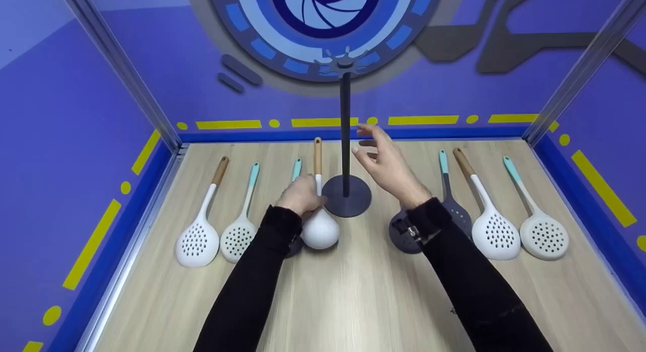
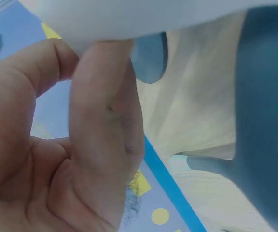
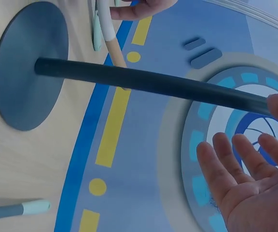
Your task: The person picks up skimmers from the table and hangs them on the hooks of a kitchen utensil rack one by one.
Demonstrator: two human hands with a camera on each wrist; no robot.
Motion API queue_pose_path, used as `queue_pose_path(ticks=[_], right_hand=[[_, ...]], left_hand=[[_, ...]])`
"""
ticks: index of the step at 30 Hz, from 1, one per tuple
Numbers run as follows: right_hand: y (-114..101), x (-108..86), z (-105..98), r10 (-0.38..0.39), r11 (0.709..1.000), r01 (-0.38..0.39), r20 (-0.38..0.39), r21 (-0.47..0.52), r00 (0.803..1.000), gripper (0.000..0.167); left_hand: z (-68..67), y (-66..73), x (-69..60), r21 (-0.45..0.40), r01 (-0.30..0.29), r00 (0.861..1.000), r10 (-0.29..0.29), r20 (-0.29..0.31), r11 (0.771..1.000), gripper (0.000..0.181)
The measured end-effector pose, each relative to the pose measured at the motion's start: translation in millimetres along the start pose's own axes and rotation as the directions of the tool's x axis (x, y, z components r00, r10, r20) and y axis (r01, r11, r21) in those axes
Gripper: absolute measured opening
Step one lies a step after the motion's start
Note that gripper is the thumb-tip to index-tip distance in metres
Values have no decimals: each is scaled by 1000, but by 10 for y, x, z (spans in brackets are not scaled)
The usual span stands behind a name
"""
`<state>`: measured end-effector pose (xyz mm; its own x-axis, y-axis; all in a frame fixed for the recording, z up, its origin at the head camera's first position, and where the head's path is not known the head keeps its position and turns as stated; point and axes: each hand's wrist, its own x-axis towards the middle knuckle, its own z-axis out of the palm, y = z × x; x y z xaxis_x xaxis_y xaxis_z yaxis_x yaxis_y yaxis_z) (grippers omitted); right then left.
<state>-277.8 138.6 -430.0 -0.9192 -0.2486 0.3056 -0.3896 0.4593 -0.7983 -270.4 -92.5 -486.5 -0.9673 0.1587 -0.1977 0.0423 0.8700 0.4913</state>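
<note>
My left hand [image 1: 300, 194] pinches the neck of a white ladle [image 1: 321, 232] with a wooden handle, its bowl toward me. In the left wrist view the thumb and fingers [image 2: 103, 116] meet at the ladle's white surface. The right wrist view shows the ladle's wooden handle end [image 3: 115, 50] tilted up off the table. Beneath the left hand lies a dark utensil with a turquoise handle [image 1: 297, 165], partly hidden. My right hand [image 1: 391, 167] holds nothing, its fingers spread and slightly bent beside the pole of a dark stand [image 1: 345, 124], apart from it.
The stand has a round base [image 1: 347, 210] and a hooked top [image 1: 345, 63]. Left lie a white skimmer [image 1: 198, 243] and a turquoise-handled skimmer [image 1: 238, 238]. Right are dark utensils [image 1: 404, 238], partly under the sleeve, a white skimmer [image 1: 496, 236] and a pale skimmer [image 1: 544, 237]. Blue walls surround the table.
</note>
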Motion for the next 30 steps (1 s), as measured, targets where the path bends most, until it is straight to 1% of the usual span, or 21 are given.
queue_pose_path(ticks=[3, 5, 7, 10, 12, 17, 21, 26, 30], right_hand=[[-24, 62, 43, 9, 999, -10, 17, 49, 1000, 58], [-32, 104, 70, 11, 996, -13, 22, 93, 1000, 58], [-37, 155, 87, 11, 990, -14, 21, 144, 1000, 56], [-39, 213, 87, 3, 979, -6, 14, 203, 1000, 54], [-45, 245, 82, -5, 975, 2, 15, 222, 1000, 51], [-46, 304, 95, -18, 975, 14, 18, 224, 1000, 47], [-46, 353, 145, -27, 976, 28, -5, 217, 1000, 37], [-60, 374, 211, -43, 985, 41, 11, 167, 999, 21], [-64, 356, 227, -44, 992, 42, 12, 116, 999, 19]], left_hand=[[-34, -9, -22, -13, 12, 1000, -12, -22, 1000, 43], [-55, -24, -38, -39, 15, 999, -17, -41, 999, 42], [-72, -36, -58, -78, 11, 998, -16, -62, 997, 41], [-82, -43, -69, -110, -7, 996, -2, -84, 994, 44], [-85, -36, -74, -132, -15, 996, 2, -95, 991, 47], [-82, -14, -65, -168, -36, 992, 14, -128, 985, 50], [-67, -14, -48, -181, -63, 984, 31, -175, 981, 46], [-60, -21, -33, -193, -88, 971, 40, -236, 977, 43], [-78, -22, -45, -199, -102, 965, 49, -257, 975, 44]])
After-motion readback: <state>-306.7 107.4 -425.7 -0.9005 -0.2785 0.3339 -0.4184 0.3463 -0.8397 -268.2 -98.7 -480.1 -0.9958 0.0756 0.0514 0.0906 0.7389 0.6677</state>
